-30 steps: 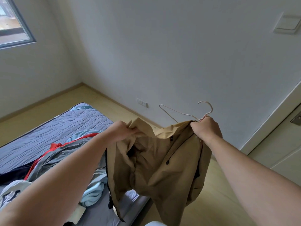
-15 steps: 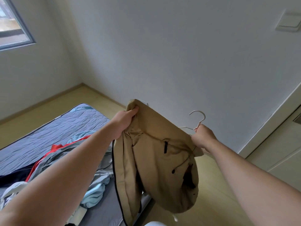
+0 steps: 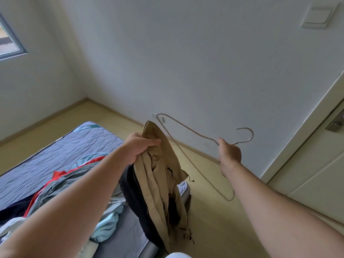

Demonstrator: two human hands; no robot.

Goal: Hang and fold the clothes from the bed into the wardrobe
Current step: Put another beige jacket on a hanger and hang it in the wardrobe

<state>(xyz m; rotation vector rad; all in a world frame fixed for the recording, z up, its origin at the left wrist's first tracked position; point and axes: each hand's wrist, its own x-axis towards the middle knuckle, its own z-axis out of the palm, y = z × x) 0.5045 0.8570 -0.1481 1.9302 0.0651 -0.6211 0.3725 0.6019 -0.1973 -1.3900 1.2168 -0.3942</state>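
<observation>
Both arms reach out from the btm of the frame. The left hand (image 3: 138, 148), ctr frame, has its fingers curled tight round the bunched top of a tan jacket (image 3: 160, 183). The jacket hangs straight down from that fist in loose folds, dark lining showing along its left edge, thin cords dangling near the hem. Its lower part hangs in front of the bed's near corner at btm ctr.

The right hand (image 3: 229, 155), right of ctr, is closed round the neck of a thin wire hanger (image 3: 208, 138), just under the hook. The hook curls up and to the right of the fist, twd the door. The hanger's frame swings out to the left and down. Its far corner sits just beside the jacket's top, can't tell if they touch. The hanger is outside the jacket, not in the sleeves or collar. The 2 hands are well apart.

The bed (image 3: 55, 155) fills the lower left, grey quilted mattress. On it lies a clothes pile (image 3: 74, 183): grey fabric w/ red trim, smth light blue, smth dark at the left edge.

The floor (image 3: 214, 220) is pale wood. A window (image 3: 11, 43) sits upper left, a wall switch (image 3: 318, 17) upper right, a socket (image 3: 154, 114) low on the wall behind the jacket's top. A pale door (image 3: 316, 174) w/ a metal handle (image 3: 337, 123) runs down the right edge
</observation>
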